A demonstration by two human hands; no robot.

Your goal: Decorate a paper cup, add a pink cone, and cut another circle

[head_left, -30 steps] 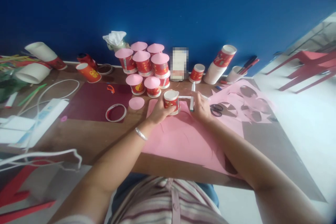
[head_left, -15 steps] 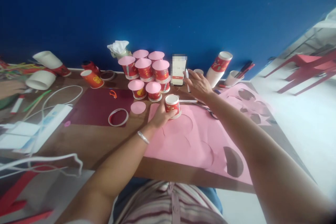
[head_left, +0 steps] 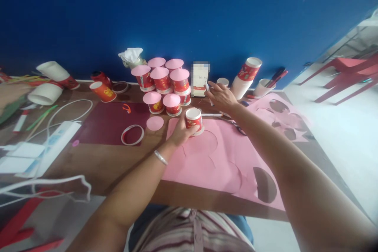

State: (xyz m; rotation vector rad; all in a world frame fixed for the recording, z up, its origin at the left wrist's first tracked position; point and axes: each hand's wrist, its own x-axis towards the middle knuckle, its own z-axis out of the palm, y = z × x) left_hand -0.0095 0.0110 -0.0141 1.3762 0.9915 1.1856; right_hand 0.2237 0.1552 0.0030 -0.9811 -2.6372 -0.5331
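My left hand (head_left: 180, 130) is closed round a small red paper cup (head_left: 194, 119) that stands upside down on a pink paper sheet (head_left: 218, 161). My right hand (head_left: 220, 95) reaches to the back of the table and pinches a white pen (head_left: 208, 91) right beside a phone (head_left: 200, 79) propped upright. Behind the held cup stands a cluster of several red cups with pink paper lids (head_left: 162, 78). A loose pink paper disc (head_left: 155, 123) lies left of the held cup.
A tape ring (head_left: 132, 134) lies on a dark red sheet (head_left: 109, 120). Scissors (head_left: 236, 126) rest under my right forearm. Stacked cups (head_left: 246, 71), a pen cup (head_left: 262, 86), a power strip (head_left: 50, 145) with white cables and more cups (head_left: 102, 89) surround the work area.
My right hand left the held cup, carried the pen up to the phone and now sits lower against it. The left hand kept its hold on the cup.
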